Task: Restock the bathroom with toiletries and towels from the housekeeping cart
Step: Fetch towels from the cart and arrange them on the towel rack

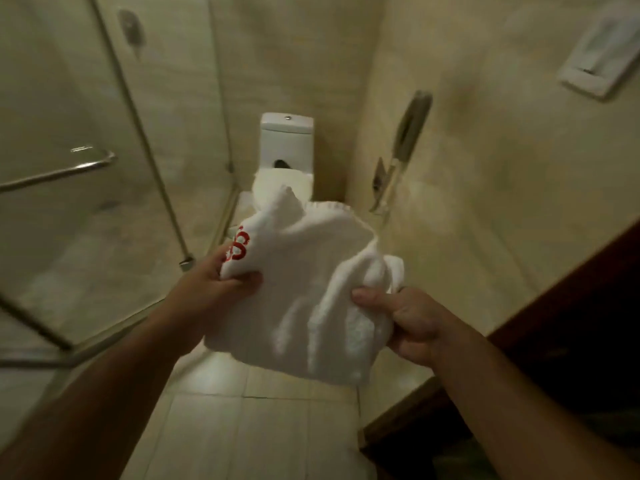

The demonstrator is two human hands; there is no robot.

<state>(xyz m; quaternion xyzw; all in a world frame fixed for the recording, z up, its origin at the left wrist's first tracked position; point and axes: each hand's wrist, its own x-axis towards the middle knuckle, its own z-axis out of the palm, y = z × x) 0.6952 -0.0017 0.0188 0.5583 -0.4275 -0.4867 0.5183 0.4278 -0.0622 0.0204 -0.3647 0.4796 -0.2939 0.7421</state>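
Now, centre of frame: a white towel (311,289), bunched and part-unfolded, is held up between both hands above the tiled floor (242,410) and touches nothing else. A red stitched mark (239,249) shows on its upper-left corner. The left hand (214,282) pinches that corner, thumb on top and fingers tucked under the cloth, its grip closed on fabric. The right hand (408,323) holds the lower-right edge, thumb pressed onto a gathered fold and fingers curled beneath, its grip likewise closed on fabric. The top hem stands up loose toward the toilet (286,140), which sits beyond at upper centre, its bowl partly hidden by the towel. A glass shower screen with a chrome rail (69,168) fills the left of the frame. On the right-hand wall hangs a metal wall fitting (408,133), too blurred to tell bar from holder. A white wall box (602,57) sits upper right and a dark wooden panel (571,306) lower right. The cart is not in view. Judgement: the towel step is in hand, with the cloth being shaken out or refolded and not yet placed. The next move likely calls for both grips to shift to the corners, square the edges into an even fold, then hang or lay it. The chrome rail looks the nearest candidate, but that is a guess.
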